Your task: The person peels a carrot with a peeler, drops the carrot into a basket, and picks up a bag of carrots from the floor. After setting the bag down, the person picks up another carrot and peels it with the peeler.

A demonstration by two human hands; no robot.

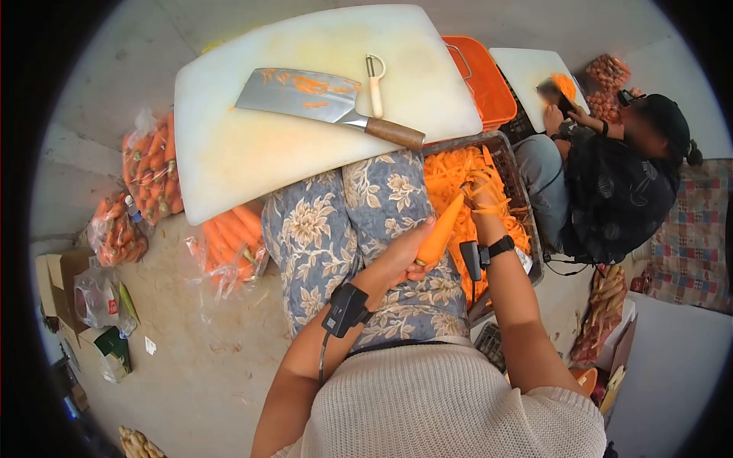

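Note:
My left hand [406, 248] is closed around the thick end of a carrot [440, 231], whose tip points up and to the right over a crate. My right hand [482, 200] is closed near that tip, with orange peel strips draped over its fingers. Something small and dark shows by its fingertips, too covered to name. Below both hands, carrot peels [500, 182] fill the dark plastic crate [524, 172]. On the white cutting board [252, 164] lie a cleaver [301, 93] with orange scraps on its blade and a peeler [375, 85] with a pale handle.
An orange bin [481, 84] stands behind the crate. To the right, a co-worker [618, 175] handles a dark blade over another board [527, 65] with shredded carrot. Plastic bags of carrots [153, 172] sit at left, one bag [229, 240] beside my knee. A cardboard box [57, 286] is farther left.

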